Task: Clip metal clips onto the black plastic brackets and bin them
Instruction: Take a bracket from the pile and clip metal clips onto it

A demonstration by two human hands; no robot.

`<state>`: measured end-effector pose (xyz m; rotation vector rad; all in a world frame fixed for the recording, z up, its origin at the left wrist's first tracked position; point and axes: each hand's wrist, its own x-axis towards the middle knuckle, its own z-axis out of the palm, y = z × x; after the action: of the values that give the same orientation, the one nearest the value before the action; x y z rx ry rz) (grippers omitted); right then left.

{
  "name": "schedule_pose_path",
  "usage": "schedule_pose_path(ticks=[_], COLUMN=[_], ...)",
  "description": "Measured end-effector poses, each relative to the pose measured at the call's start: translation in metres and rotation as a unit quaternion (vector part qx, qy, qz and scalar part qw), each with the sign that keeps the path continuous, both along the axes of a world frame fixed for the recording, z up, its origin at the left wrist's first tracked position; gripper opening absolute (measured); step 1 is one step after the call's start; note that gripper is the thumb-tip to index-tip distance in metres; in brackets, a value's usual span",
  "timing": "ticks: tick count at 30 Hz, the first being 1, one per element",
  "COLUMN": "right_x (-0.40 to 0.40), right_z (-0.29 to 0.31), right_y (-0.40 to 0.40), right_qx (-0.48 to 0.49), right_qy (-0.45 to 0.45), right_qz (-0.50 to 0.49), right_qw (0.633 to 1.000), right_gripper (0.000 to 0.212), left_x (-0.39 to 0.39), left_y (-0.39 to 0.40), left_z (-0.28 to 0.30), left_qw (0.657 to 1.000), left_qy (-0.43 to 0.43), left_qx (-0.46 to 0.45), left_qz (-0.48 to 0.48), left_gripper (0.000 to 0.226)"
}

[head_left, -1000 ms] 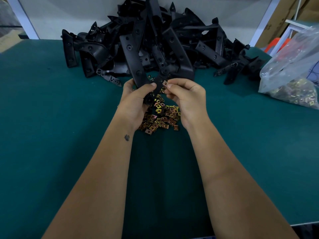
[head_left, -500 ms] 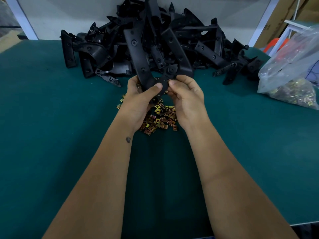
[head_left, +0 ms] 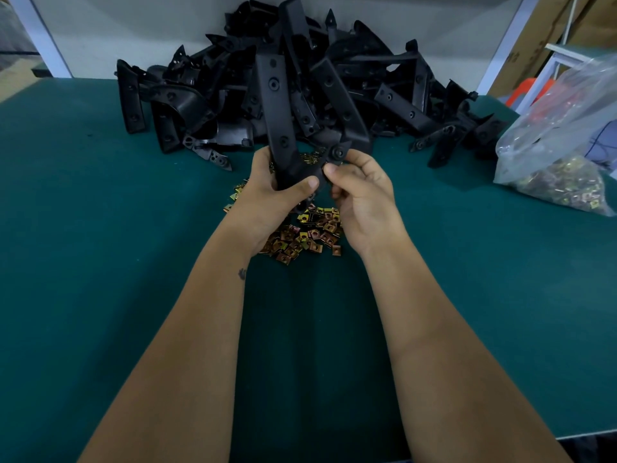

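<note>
Holding one black plastic bracket [head_left: 279, 128] up off the desk [head_left: 100, 262], over the loose heap of metal clips [head_left: 307, 237] just in front of us. It's a forked moulding: one long arm with screw bosses rising up-left, a second arm going up-right, both meeting at a narrow junction in our hands.

Handling, as we judge it:
- Light, rigid injection-moulded plastic. Won't flex much, so clip force goes straight into the tab.
- Matte surface, decent grip; the long arms give leverage, so hold close to the junction, not out at the tips.
- Clips look like small stamped spring-steel pieces, yellowish plating. Tiny, likely sharp-edged, easy to drop; pinch by the flat sides.

Pose:
- Left hand [head_left: 270, 198] wraps the base of the long arm, thumb laid across the front face, fingers curled behind. This is the bracing hand.
- Right hand [head_left: 362, 192] pinches at the round-bossed tab near the junction, thumb and forefinger tips closed on the bracket edge, other fingers loosely curled. We can't tell whether a clip sits under that pinch; too small and shadowed.
- Both forearms reach straight out, wrists roughly level, hands nearly touching.

Unprocessed bracket pile [head_left: 300, 95] sits at the back of the desk; bag of spare clips [head_left: 561, 155] far right. No bin in view.
</note>
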<state>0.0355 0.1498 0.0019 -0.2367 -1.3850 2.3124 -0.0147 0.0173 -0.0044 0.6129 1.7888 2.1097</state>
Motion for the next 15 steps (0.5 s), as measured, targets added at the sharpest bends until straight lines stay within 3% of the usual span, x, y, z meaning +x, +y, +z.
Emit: schedule_pose_path(ticks=[5, 10, 12, 15], right_x=[-0.001, 0.001, 0.001, 0.002], right_z=[0.001, 0.004, 0.003, -0.001], right_y=[-0.001, -0.001, 0.001, 0.001], right_qx=[0.032, 0.141, 0.246, 0.423], right_qy=[-0.019, -0.069, -0.103, -0.197], right_qz=[-0.019, -0.056, -0.101, -0.1], right_qw=[0.999, 0.986, 0.959, 0.879], right_gripper=[0.03, 0.011, 0.013, 0.016], left_x=[0.001, -0.001, -0.004, -0.01], left_y=[0.002, 0.004, 0.001, -0.007], left_z=[-0.001, -0.001, 0.001, 0.004], left_qw=[1.0, 0.994, 0.984, 0.959], left_qy=[-0.004, -0.042, -0.083, -0.142], left_qx=[0.007, 0.054, 0.115, 0.204], left_qz=[0.023, 0.083, 0.104, 0.134], left_gripper=[0.053, 0.049, 0.043, 0.037])
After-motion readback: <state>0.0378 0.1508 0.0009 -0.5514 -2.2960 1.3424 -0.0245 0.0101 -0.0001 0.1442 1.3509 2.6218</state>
